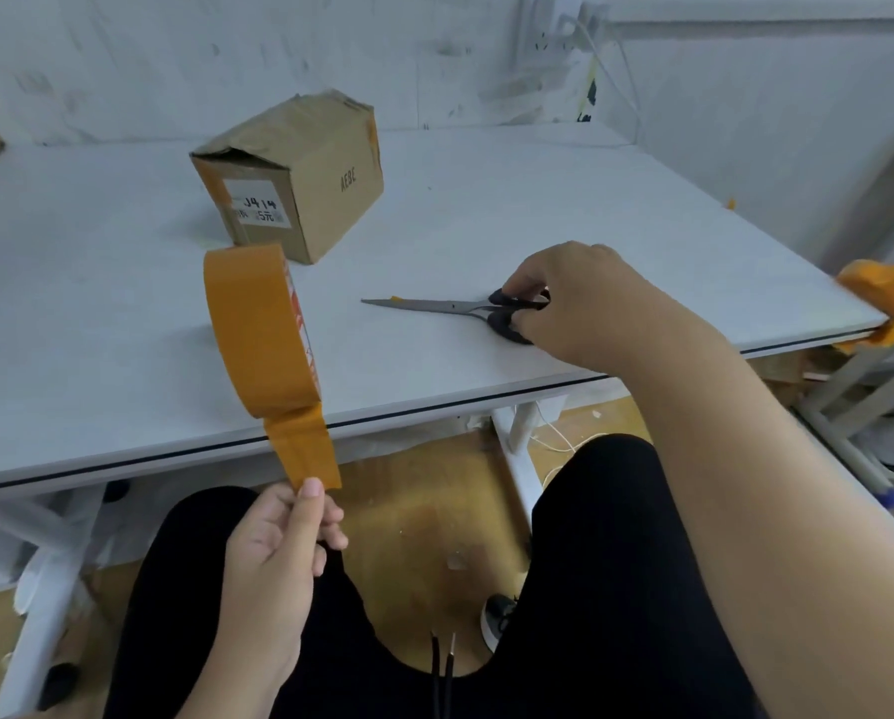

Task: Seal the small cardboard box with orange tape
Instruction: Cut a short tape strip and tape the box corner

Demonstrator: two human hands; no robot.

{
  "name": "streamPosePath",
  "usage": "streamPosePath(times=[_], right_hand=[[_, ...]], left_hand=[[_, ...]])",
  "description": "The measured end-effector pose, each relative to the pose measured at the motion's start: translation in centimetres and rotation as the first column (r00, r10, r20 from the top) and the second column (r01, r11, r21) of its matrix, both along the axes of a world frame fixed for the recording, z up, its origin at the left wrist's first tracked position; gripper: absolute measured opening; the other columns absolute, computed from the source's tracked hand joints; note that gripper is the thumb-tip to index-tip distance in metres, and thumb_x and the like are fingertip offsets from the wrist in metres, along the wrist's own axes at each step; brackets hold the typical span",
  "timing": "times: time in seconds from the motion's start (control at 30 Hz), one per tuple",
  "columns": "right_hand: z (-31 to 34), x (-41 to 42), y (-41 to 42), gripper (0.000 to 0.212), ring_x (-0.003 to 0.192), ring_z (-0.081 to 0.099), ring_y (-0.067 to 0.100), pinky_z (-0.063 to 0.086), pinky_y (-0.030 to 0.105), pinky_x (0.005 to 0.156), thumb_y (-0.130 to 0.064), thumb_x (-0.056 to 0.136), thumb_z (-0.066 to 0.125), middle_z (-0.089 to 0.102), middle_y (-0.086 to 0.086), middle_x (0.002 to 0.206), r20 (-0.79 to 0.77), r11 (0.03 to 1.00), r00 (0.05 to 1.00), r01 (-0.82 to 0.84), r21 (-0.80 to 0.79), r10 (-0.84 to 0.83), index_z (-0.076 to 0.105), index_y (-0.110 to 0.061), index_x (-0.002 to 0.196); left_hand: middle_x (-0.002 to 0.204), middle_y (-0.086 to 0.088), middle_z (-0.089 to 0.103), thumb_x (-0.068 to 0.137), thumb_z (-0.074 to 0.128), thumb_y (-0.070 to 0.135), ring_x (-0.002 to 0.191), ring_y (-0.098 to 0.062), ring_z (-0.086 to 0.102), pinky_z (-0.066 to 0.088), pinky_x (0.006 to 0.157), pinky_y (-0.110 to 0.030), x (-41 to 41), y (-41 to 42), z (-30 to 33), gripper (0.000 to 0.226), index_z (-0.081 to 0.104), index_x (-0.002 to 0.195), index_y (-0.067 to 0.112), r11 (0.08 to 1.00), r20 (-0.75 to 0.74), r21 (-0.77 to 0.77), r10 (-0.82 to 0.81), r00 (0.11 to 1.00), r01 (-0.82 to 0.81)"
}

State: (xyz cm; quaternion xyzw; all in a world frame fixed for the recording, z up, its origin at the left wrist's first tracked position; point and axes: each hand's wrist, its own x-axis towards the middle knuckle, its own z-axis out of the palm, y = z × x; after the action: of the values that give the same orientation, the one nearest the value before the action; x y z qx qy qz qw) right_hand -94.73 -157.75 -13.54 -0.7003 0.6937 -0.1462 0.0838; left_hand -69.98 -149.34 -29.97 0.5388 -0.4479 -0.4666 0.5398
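1. Both hands are seen from above: the right hand [579, 298] is reached out over the bench, its fingers curled around the black handles of the scissors [455, 309]; the left hand [278, 542] is held below the near edge, thumb and fingers pinching the free end of the orange tape.
2. A white bench [538, 199] fills the upper view, set against a pale wall.
3. The small cardboard box [299, 173] is placed toward the far left of the bench, its top flaps dented, a white label on its near face.
4. The orange tape roll [258, 329] is seen in front of the bench's near edge, a short strip drawn down from it.
5. The scissors are laid flat near the near edge, blades pointed left.
6. A crumpled wad of orange tape [880, 298] is stuck at the near right corner.
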Motion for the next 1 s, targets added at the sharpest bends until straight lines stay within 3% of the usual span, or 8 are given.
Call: streamPosePath(times=[0.2,0.33,0.53,0.7,0.9,1.0], right_hand=[[0.5,-0.2,-0.5,0.024,0.09,0.052,0.025,0.045,0.029,0.068,-0.021,0.087,0.057,0.062,0.004,0.096,-0.056,0.997,0.997,0.053,0.049,-0.051,0.065,-0.018,0.109],[0.3,-0.4,0.3,0.021,0.086,0.047,0.025,0.038,0.029,0.067,-0.024,0.087,0.054,0.054,-0.002,0.079,-0.073,0.999,0.997,0.027,0.028,-0.025,0.064,-0.017,0.105],[0.3,-1.3,3.6,0.021,0.1,0.051,0.022,0.047,0.036,0.08,-0.032,0.089,0.057,0.065,0.0,0.099,0.002,0.999,1.0,0.016,-0.039,-0.016,0.065,-0.021,0.106],[0.3,-2.4,6.1,0.014,0.085,0.053,0.001,0.036,0.013,0.065,-0.035,0.089,0.057,0.061,-0.017,0.096,0.141,1.0,0.99,-0.014,-0.004,0.014,0.061,-0.033,0.103],[0.8,-1.9,9.3,0.026,0.086,0.051,-0.015,0.036,0.011,0.066,-0.05,0.074,0.047,0.06,-0.03,0.086,0.205,0.974,0.965,-0.19,0.122,0.163,0.058,-0.045,0.097],[0.3,-1.2,10.2,0.028,0.09,0.045,-0.02,0.038,0.007,0.067,-0.056,0.07,0.045,0.051,-0.042,0.092,0.175,0.944,0.951,-0.285,0.164,0.257,0.054,-0.047,0.095]], left_hand=[[0.066,0.0,0.064,0.082,0.056,0.053,0.058,-0.012,0.055,0.042,0.047,-0.02,0.1,-0.2,-0.1,0.031,0.066,0.07,0.027,1.0,-0.005,-0.002,-0.004,1.0,0.004],[0.068,0.001,0.064,0.077,0.058,0.054,0.06,-0.012,0.056,0.042,0.044,-0.019,0.1,-0.2,0.1,0.028,0.067,0.068,0.029,1.0,-0.047,0.017,-0.009,0.999,0.009],[0.067,0.002,0.063,0.076,0.057,0.06,0.057,-0.009,0.054,0.041,0.044,-0.017,-0.4,0.3,0.5,0.03,0.066,0.069,0.033,1.0,-0.069,0.002,-0.011,0.998,0.011],[0.062,0.0,0.059,0.076,0.06,0.059,0.051,-0.01,0.047,0.041,0.045,-0.018,-0.5,0.1,0.4,0.035,0.063,0.069,0.025,1.0,-0.054,0.008,0.007,0.999,-0.007],[0.065,0.005,0.061,0.079,0.061,0.055,0.054,-0.007,0.049,0.041,0.045,-0.017,-0.4,-0.3,0.7,0.025,0.063,0.068,0.033,1.0,-0.054,-0.001,-0.013,0.998,0.013],[0.066,0.006,0.062,0.078,0.063,0.055,0.054,-0.005,0.051,0.041,0.044,-0.016,-0.3,-0.2,0.8,0.022,0.065,0.07,0.034,1.0,-0.083,0.004,-0.015,0.996,0.015]])
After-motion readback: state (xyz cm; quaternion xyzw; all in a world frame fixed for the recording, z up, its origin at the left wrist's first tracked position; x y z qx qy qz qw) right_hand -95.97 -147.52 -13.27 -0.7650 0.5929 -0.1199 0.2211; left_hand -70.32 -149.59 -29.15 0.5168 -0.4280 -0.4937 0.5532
